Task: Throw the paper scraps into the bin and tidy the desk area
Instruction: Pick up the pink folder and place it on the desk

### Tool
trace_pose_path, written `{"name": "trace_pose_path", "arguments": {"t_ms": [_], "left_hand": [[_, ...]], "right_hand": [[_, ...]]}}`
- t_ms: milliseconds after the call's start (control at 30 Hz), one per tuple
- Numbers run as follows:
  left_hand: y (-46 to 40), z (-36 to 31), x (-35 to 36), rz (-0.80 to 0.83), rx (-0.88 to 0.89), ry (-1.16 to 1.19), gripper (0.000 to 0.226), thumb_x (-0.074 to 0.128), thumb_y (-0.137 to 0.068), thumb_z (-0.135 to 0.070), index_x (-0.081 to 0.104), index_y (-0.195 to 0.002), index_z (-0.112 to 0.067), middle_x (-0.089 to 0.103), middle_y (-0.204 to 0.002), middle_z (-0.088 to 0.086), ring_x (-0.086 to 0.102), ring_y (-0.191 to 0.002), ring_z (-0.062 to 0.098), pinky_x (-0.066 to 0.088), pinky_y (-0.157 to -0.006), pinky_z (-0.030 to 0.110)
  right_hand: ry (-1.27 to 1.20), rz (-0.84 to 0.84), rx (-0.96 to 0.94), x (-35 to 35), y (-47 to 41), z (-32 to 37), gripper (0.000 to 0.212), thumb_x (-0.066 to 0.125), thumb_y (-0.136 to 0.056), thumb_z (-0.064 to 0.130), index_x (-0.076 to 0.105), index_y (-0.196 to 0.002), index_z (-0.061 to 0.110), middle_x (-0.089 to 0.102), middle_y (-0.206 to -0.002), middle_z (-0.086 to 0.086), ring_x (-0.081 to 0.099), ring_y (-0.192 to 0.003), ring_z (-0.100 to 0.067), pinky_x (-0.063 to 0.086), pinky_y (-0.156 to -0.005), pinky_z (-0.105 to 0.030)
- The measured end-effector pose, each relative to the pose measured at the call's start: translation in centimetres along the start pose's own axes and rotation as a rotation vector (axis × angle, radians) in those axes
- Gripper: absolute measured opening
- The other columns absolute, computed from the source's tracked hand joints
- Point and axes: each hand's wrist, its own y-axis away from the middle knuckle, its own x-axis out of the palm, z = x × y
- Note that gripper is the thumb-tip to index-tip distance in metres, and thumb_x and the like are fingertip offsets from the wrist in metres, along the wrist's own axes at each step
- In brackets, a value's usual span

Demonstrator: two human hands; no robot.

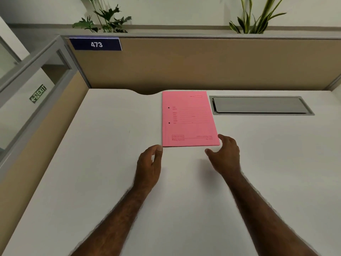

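Head view. A pink file folder (188,119) lies flat on the white desk (103,163), its far edge against the tan partition panel (184,65) and its near edge just beyond both hands. No paper scraps or bin can be made out in this view.

The left hand (149,163) rests near the folder's near left corner, fingers loosely curled with the thumb tip at or just beside that corner; it has hold of nothing. The right hand (225,154) sits at the folder's near right corner, fingers relaxed and slightly spread, the fingertips at the folder's right edge; whether they actually touch it cannot be told, and nothing is gripped. Both forearms reach in from the lower edge of the picture.

Surroundings: a grey metal cable flap (260,105) is set into the desk just to the right of the folder. A curved notch (147,92) is cut in the desk's far edge, left of the folder. Two green plants (105,17) rise behind the partition. A glazed side screen (27,74) closes the left.

Writing: a dark blue plate (96,44) on the partition reads "473"; a green sign (37,93) on the left reads "EXIT" with an arrow. The folder's printed lines are too small to read
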Motion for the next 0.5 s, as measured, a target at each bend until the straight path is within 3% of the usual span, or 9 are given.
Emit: {"name": "trace_pose_path", "arguments": {"t_ms": [200,300,433,500], "left_hand": [[8.1,0.3,-2.8,0.000,-0.021,0.030,0.035,0.052,-0.108,-0.035,0.069,-0.130,-0.013,0.063,-0.119,-0.017,0.058,-0.114,0.005,0.038,-0.086,0.001],[12.2,0.6,-4.7,0.004,0.006,0.031,0.033,0.053,-0.108,-0.034,0.070,-0.127,-0.014,0.065,-0.117,-0.017,0.060,-0.113,0.006,0.041,-0.087,0.005],[17.2,0.9,-7.2,0.021,-0.002,0.040,0.037,0.051,-0.108,-0.039,0.069,-0.129,-0.015,0.066,-0.120,-0.013,0.060,-0.115,0.007,0.048,-0.097,0.024],[19.6,1.0,-8.3,0.032,-0.013,0.042,0.037,0.051,-0.107,-0.042,0.069,-0.129,-0.017,0.066,-0.120,-0.013,0.060,-0.115,0.007,0.047,-0.094,0.024]], "right_hand": [[0.045,-0.024,-0.010,-2.2,8.6,-0.5,0.081,0.081,-0.083,0.037,0.045,-0.152,0.016,0.046,-0.155,-0.007,0.042,-0.143,-0.030,0.035,-0.118,-0.048],[0.060,-0.025,-0.016,-3.2,12.9,-1.0,0.081,0.080,-0.085,0.039,0.043,-0.154,0.018,0.044,-0.157,-0.006,0.040,-0.144,-0.030,0.035,-0.117,-0.050],[0.070,-0.042,-0.014,-4.6,18.4,-1.6,0.080,0.079,-0.085,0.038,0.042,-0.154,0.019,0.044,-0.156,-0.005,0.041,-0.143,-0.031,0.035,-0.115,-0.050],[0.059,-0.043,-0.004,-5.2,21.1,-2.0,0.080,0.078,-0.086,0.038,0.042,-0.154,0.019,0.044,-0.156,-0.005,0.041,-0.143,-0.031,0.035,-0.114,-0.050]]}}
